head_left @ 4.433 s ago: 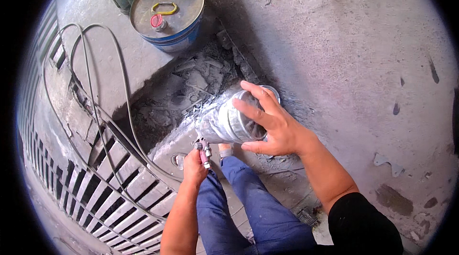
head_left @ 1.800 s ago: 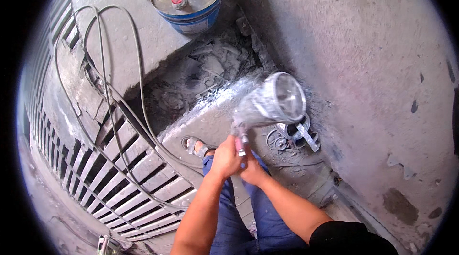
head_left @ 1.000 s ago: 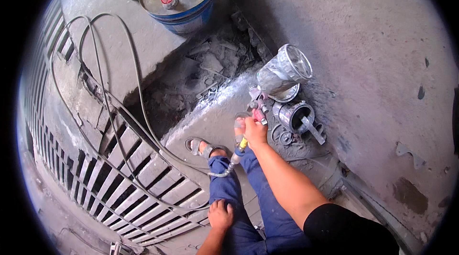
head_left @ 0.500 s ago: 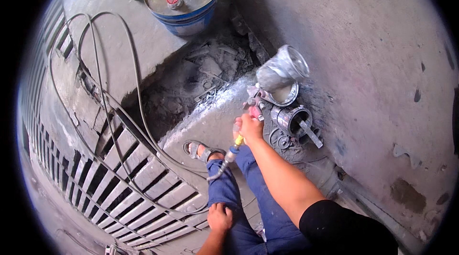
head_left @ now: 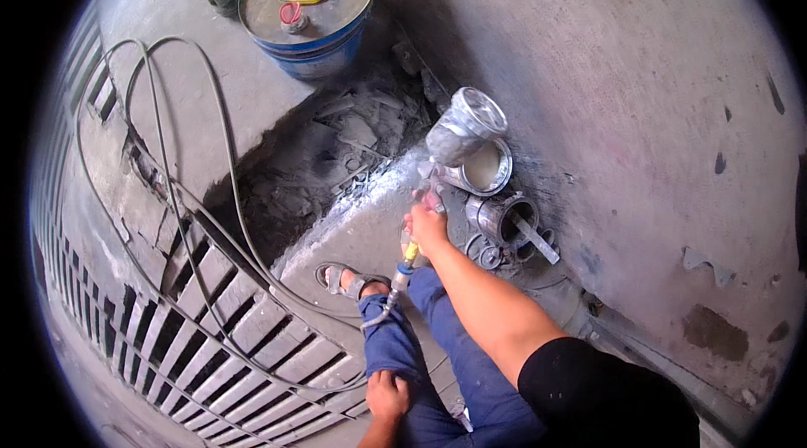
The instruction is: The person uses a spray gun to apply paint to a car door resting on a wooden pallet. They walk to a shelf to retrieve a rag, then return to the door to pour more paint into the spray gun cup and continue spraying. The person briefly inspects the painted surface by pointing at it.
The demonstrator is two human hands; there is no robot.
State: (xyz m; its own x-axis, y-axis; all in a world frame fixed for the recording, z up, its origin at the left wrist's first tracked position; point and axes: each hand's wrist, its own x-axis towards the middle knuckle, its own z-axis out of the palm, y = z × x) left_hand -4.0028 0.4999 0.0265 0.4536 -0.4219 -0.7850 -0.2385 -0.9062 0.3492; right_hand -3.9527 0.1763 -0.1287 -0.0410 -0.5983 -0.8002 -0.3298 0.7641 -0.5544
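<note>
"Concrete floor [head_left: 366, 221], broken edge: grip?"
"My right hand [head_left: 427, 229] grips the spray gun [head_left: 432, 196] near that edge; left hand [head_left: 387, 395] on thigh [head_left: 391, 351], grip unclear."
"Risk?"
"Hose [head_left: 376, 322] drag could tip its cup [head_left: 456, 135]."

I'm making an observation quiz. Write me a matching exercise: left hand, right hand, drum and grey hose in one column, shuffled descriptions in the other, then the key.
1. Left hand
2. Right hand
3. Drum
4. Grey hose

A. Blue-sided, with a yellow handle on top
B. Resting on the blue trousers
C. Looped across the slatted floor
D. Gripping the spray gun

Pairs: 1-B, 2-D, 3-A, 4-C
</note>
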